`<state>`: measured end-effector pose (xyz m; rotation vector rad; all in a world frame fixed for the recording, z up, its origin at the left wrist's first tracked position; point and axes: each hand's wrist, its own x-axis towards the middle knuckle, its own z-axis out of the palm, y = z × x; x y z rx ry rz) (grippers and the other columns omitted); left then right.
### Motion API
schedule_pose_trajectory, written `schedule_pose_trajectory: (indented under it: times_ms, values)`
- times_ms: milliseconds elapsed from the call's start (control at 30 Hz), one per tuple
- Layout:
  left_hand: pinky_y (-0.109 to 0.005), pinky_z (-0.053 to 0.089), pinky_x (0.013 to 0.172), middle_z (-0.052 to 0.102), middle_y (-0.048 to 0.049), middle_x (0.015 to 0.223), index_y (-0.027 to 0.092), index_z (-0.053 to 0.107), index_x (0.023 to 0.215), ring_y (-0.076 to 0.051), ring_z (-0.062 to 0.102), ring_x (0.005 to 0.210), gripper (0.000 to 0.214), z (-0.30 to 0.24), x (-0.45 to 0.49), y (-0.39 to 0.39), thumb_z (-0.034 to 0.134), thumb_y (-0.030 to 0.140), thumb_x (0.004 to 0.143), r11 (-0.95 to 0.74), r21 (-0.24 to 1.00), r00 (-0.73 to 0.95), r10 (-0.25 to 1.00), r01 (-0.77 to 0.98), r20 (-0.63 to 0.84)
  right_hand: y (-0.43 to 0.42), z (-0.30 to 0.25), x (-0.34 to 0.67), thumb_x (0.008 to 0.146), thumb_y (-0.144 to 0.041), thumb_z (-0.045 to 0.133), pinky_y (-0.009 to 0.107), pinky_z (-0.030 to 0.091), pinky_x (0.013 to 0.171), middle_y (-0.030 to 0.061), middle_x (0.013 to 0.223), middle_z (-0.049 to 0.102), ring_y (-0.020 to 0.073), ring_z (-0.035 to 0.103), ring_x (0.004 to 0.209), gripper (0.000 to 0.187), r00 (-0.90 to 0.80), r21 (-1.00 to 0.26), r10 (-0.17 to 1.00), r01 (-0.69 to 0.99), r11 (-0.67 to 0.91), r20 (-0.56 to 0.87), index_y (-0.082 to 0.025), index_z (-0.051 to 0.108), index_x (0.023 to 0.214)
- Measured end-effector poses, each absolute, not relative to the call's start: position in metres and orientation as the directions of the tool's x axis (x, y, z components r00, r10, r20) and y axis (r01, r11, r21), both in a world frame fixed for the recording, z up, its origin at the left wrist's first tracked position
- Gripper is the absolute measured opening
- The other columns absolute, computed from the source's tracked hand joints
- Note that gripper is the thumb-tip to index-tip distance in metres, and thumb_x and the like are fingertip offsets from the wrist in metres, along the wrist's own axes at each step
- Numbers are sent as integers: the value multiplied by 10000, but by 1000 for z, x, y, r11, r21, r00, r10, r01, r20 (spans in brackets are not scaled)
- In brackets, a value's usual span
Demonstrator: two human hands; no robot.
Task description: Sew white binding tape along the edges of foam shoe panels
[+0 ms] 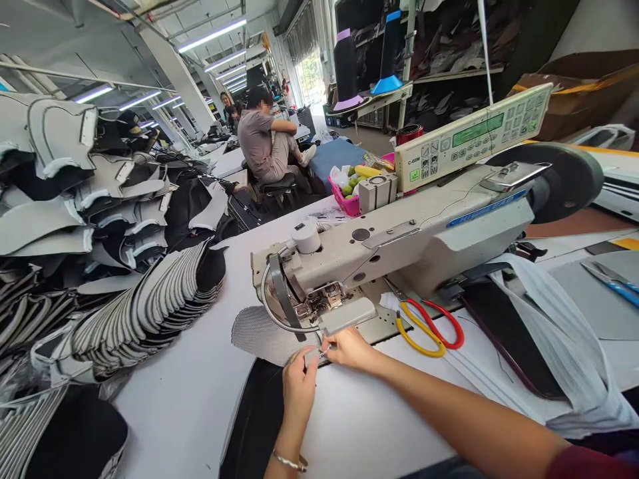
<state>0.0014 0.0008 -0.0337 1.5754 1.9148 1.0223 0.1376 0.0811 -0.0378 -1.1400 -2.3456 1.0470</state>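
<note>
At the front of the sewing machine [379,246], my left hand [298,386] pinches a small grey fabric piece [312,356] between thumb and fingers. My right hand [349,348] is closed beside it, its fingertips on the same piece's right end. Just above the right hand sits the machine's long light cover, near the needle area. A grey mesh panel [264,332] lies under the machine head, partly behind my hands. Below it a black fabric piece [249,419] runs along the table's front. Red and yellow scissors [424,326] rest right of my right hand.
On the left, stacked grey-and-black panels [144,306] cover part of the white table [190,379]. A control panel [474,136] stands over the machine. A pink basket [349,203] of fruit is behind. White fabric strips [564,326] hang at right. A seated person [264,140] is farther back.
</note>
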Motion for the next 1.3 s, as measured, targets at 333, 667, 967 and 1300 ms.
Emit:
schedule_pose_trajectory:
  times_ms: [333,667,967,1300]
  values:
    - [-305,496,693,632,-74,890,144,576,961,-167,572,780,385,-32,18,-12,330,1,702,-284,298,119,875,911,468,80,-23,143,768,-222,516,223,306,614,10,665,552,138,477,634,97,-655,-673,753,586,451,-65,-141,569,777]
    - [-255,504,745,655,-62,849,130,606,904,-142,592,804,301,-36,17,-10,381,-2,753,-390,264,172,790,882,589,76,-30,150,772,-93,457,242,283,622,20,724,531,128,459,676,134,-821,-513,565,451,731,83,-147,572,731]
    - [-253,513,722,650,-42,775,149,618,858,-141,596,773,259,-40,0,22,406,22,781,-457,213,246,751,864,612,85,-39,144,723,-79,414,231,330,584,35,694,498,142,430,630,147,-726,-458,651,511,727,223,-141,546,739]
    - [-266,488,756,602,-56,779,172,606,737,-151,571,841,228,-41,-31,50,410,74,800,-552,87,416,714,829,563,88,-56,139,691,-96,404,242,355,590,42,677,481,142,412,605,125,-669,-402,669,542,738,325,-146,519,685]
